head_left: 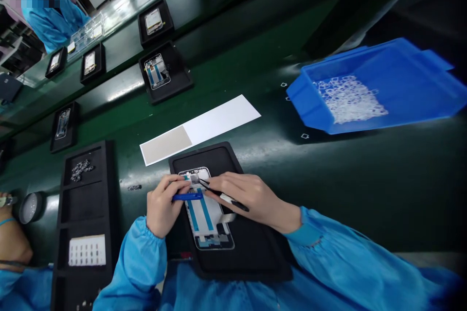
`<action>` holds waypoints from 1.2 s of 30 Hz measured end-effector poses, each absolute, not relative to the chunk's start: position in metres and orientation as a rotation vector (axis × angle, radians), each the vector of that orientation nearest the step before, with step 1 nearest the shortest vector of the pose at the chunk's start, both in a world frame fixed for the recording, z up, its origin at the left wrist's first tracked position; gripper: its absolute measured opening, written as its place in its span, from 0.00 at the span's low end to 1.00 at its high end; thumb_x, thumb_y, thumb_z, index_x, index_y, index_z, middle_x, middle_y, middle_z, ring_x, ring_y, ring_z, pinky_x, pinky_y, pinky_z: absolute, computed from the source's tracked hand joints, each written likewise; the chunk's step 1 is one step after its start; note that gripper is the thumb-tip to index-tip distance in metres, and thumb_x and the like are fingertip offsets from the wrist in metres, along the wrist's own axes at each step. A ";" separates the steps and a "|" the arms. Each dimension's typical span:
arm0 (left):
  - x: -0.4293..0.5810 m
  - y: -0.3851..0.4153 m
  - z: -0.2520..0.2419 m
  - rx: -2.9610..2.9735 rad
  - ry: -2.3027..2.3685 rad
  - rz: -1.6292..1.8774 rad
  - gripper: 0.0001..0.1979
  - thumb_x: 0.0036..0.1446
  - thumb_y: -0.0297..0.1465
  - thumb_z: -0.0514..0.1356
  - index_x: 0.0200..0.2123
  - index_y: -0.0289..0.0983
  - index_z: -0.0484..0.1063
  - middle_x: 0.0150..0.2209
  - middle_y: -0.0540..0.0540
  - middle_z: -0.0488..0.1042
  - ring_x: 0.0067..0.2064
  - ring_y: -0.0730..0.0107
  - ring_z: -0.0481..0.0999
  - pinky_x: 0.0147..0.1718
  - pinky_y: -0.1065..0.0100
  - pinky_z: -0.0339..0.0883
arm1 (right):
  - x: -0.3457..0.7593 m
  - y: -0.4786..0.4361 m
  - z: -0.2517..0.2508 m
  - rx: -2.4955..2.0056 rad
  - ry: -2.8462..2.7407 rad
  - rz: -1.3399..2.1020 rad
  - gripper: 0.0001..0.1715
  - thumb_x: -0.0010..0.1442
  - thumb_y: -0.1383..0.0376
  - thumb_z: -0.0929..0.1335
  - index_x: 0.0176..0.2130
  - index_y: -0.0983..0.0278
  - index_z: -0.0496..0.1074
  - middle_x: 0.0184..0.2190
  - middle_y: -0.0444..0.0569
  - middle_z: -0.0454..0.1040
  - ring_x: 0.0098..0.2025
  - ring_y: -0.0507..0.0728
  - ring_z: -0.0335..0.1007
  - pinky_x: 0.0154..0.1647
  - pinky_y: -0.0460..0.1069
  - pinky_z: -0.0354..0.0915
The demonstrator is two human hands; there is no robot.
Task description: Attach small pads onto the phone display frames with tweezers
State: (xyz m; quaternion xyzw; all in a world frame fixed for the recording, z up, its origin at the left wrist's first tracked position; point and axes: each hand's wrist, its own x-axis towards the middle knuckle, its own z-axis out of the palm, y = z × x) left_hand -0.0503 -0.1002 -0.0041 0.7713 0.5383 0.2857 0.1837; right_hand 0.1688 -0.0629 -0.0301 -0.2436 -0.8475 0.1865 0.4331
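both hands work over a phone frame (207, 216) that lies face-open in a black foam tray (251, 252) at the near edge of the green tabletop (365, 180). left hand (162, 209) is closed around a blue stick-like tool (188, 197), held level across the upper part of the frame, with its fingertips touching the frame's left edge. right hand (251, 197) is pinched on black tweezers (219, 193), whose tips meet a small grey part (193, 178) at the top end of the frame, just beside the blue tool. both wrists come out of bright blue sleeves. a white and grey paper strip (200, 129) lies just beyond the tray. to the left stands a long black compartment tray (85, 214): small dark metal bits (80, 170) in its far cell, a white sheet of tiny parts (87, 250) in a nearer one. well off to the right a blue plastic bin (379, 87) holds a heap of small clear pieces (348, 99). farther along the tabletop more black trays carry other phone frames (156, 70). a person in a blue coat (54, 22) stands at the far left, and another person's arm (12, 238) shows at the left edge, near a round dish (31, 206).
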 end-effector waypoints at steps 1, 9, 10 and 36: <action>-0.050 -0.101 -0.004 2.170 1.515 0.808 0.06 0.65 0.27 0.59 0.43 0.39 0.75 0.43 0.47 0.74 0.43 0.70 0.77 0.41 0.73 0.72 | 0.168 -0.063 -0.030 -0.610 -2.115 0.437 0.10 0.75 0.70 0.59 0.44 0.68 0.68 0.37 0.52 0.75 0.37 0.59 0.74 0.32 0.51 0.69; -0.049 -0.100 -0.007 2.214 1.497 0.796 0.06 0.66 0.29 0.58 0.41 0.39 0.75 0.42 0.47 0.75 0.42 0.72 0.77 0.39 0.74 0.73 | 0.166 -0.061 -0.032 -0.606 -2.101 0.481 0.09 0.75 0.69 0.60 0.43 0.68 0.68 0.37 0.53 0.75 0.36 0.59 0.74 0.32 0.51 0.70; -0.049 -0.100 -0.007 2.243 1.502 0.785 0.06 0.67 0.29 0.57 0.41 0.39 0.75 0.42 0.47 0.75 0.41 0.72 0.78 0.38 0.75 0.73 | 0.166 -0.060 -0.033 -0.617 -2.082 0.532 0.09 0.76 0.68 0.60 0.44 0.68 0.68 0.37 0.53 0.75 0.36 0.59 0.74 0.33 0.51 0.71; -0.034 -0.084 -0.019 2.784 1.701 0.571 0.12 0.70 0.30 0.51 0.38 0.38 0.74 0.36 0.50 0.72 0.25 0.78 0.68 0.22 0.70 0.56 | 0.153 -0.023 -0.025 -0.838 -2.157 0.812 0.14 0.61 0.80 0.64 0.43 0.65 0.69 0.37 0.49 0.72 0.40 0.60 0.68 0.36 0.50 0.62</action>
